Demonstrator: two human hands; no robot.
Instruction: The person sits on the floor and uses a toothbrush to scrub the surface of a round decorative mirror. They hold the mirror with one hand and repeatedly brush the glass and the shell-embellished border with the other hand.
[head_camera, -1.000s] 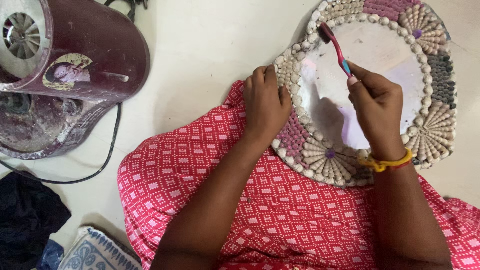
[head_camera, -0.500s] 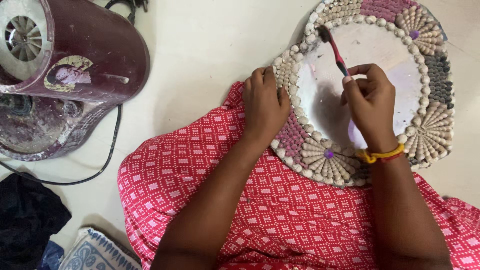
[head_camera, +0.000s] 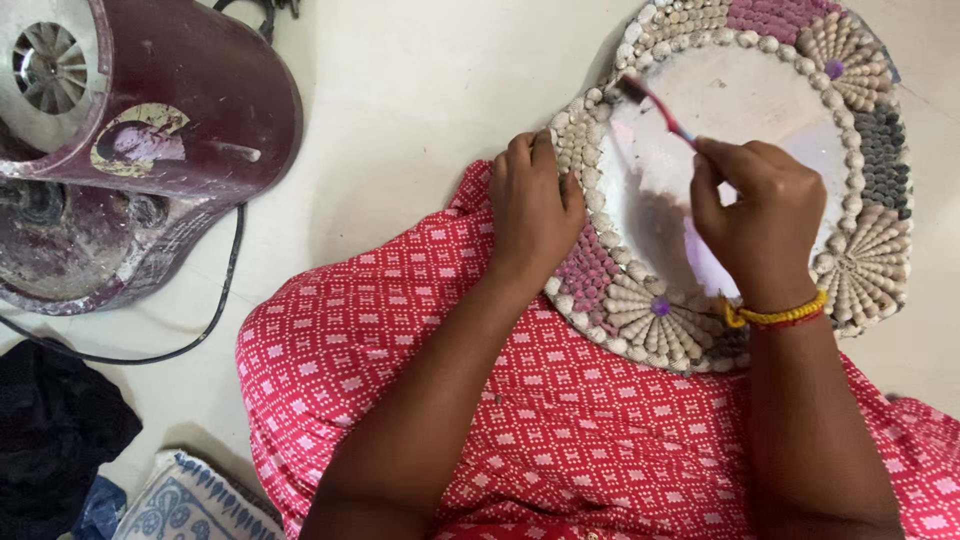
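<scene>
The right hand (head_camera: 760, 225) is closing its fingers around the handle of a red toothbrush (head_camera: 655, 103), pinching it between thumb and curled fingertips so that the handle is running up and to the left out of the fist. The dark bristle head is resting at the far left inner edge of the round mirror (head_camera: 740, 120), just beside the ring of shells there. The right wrist is wearing a yellow and red thread bracelet (head_camera: 775, 315), and the forearm is coming up from the near right, lying over the near part of the frame.

The left hand (head_camera: 535, 210) is lying palm down with its fingers loosely curled and close together, gripping the left rim of the shell frame (head_camera: 870, 270); the fingertips are pressing on the small pale shells while the heel of the hand is sitting on the red patterned cloth (head_camera: 400, 330) covering the lap. The left forearm is stretching straight from the near side up to the frame's left edge.

The mirror is resting partly on the lap and partly on the pale floor (head_camera: 420, 90), filling the far right of the scene. To the far left, a maroon machine (head_camera: 150, 130) is lying on the floor with a black cable (head_camera: 215, 310) curving out beside it. A dark cloth (head_camera: 50, 430) and a blue-patterned cloth (head_camera: 190, 505) are lying at the near left.
</scene>
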